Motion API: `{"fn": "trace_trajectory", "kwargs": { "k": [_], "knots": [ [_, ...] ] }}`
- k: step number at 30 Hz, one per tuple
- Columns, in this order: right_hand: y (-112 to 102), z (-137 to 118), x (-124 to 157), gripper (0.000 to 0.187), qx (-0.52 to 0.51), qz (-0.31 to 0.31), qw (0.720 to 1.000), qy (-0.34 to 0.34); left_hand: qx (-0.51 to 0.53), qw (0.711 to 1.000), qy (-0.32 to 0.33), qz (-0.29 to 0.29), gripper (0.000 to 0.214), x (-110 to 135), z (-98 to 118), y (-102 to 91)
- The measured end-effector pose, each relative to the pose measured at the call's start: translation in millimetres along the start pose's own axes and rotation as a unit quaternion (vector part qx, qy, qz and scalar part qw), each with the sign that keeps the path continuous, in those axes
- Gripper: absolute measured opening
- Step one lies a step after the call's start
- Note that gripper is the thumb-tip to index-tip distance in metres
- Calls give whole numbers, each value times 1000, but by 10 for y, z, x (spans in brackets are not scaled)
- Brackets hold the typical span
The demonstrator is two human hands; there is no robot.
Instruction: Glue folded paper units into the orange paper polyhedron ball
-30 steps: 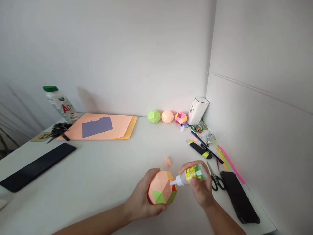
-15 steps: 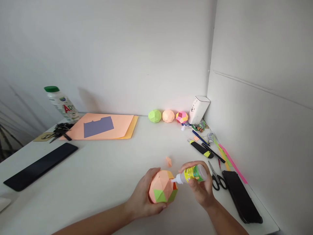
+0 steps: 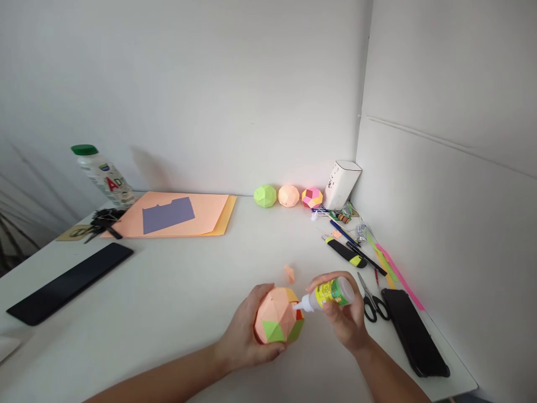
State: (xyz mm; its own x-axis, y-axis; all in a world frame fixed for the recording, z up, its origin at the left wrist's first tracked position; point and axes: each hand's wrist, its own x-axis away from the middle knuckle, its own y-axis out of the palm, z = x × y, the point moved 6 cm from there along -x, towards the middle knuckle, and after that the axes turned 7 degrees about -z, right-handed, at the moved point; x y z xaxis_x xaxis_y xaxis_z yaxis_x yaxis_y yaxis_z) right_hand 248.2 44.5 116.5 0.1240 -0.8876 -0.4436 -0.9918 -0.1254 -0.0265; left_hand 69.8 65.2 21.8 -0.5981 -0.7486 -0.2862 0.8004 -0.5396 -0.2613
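Observation:
My left hand (image 3: 247,330) is wrapped round a faceted paper ball (image 3: 278,317), mostly peach with green and orange-yellow faces. A gap with red inside shows on its right side. In my right hand (image 3: 346,319) is a small glue bottle (image 3: 329,294) with a yellow and green label, tilted so that its white nozzle reaches the edge of that gap. Whether glue is coming out is too small to tell. Just behind the ball, a small folded peach paper piece (image 3: 290,273) lies on the white table (image 3: 201,274).
Three finished-looking paper balls (image 3: 288,196) line the back wall beside a white box (image 3: 342,184). On the right lie a utility knife (image 3: 344,252), scissors (image 3: 371,302) and a black phone (image 3: 415,333). Peach sheets (image 3: 210,212), a bottle (image 3: 104,176) and a dark flat bar (image 3: 71,282) are left.
The whole view has shifted slightly, with most things sitting a little higher. Both hands keep their holds, and the nozzle stays at the gap in the ball.

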Motion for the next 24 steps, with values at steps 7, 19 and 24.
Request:
{"fn": "trace_trajectory", "kwargs": {
  "k": [7,19,24],
  "knots": [
    [-47,248,-12,17,-99,15,993,63,10,999,14,47,80,-11,14,-86],
    [-29,476,-60,19,-210,42,967,136,68,995,-6,73,80,-27,-5,-129],
    [-9,573,-75,19,-253,28,954,155,91,992,-10,85,80,-29,-24,-148]
  ]
}}
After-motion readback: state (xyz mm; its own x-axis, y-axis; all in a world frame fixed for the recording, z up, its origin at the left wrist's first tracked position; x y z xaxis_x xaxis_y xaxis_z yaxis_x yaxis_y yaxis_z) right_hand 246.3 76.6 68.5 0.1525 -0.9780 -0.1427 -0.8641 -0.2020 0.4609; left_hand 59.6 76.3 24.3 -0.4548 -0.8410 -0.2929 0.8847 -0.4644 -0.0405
